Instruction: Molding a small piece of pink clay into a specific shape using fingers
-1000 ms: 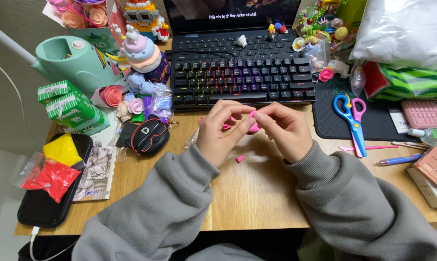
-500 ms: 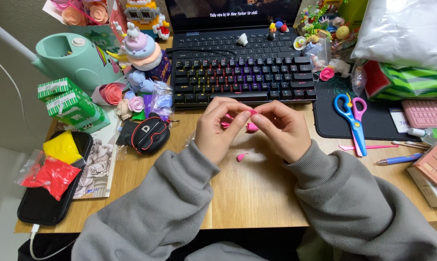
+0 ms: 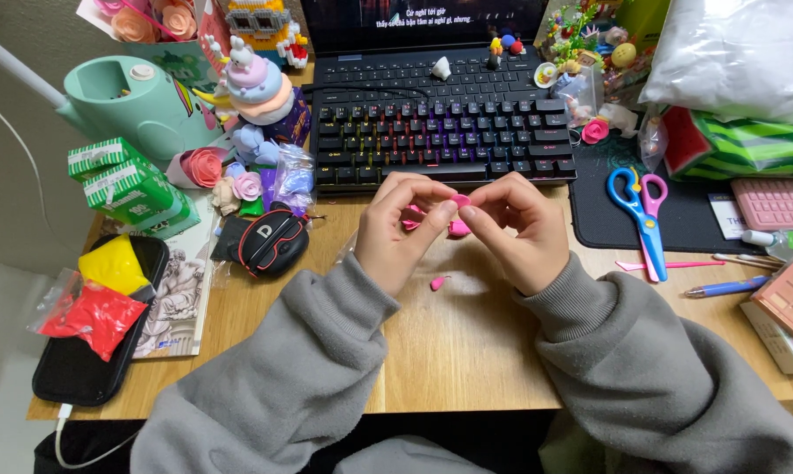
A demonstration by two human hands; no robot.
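Both hands meet above the middle of the wooden tabletop (image 3: 466,351), just near of the black keyboard (image 3: 444,140). The left hand (image 3: 396,233) and the right hand (image 3: 519,233) each pinch a small pink clay piece (image 3: 459,201) between thumb and fingertips, so both are closed on it. The piece is too small and too covered to tell its long axis or which way it points. More pink clay (image 3: 457,229) shows below the fingertips. A pink clay bit (image 3: 437,283) lies loose on the tabletop near of the hands, its thin end toward the right. Blue and pink scissors (image 3: 639,211) lie to the right
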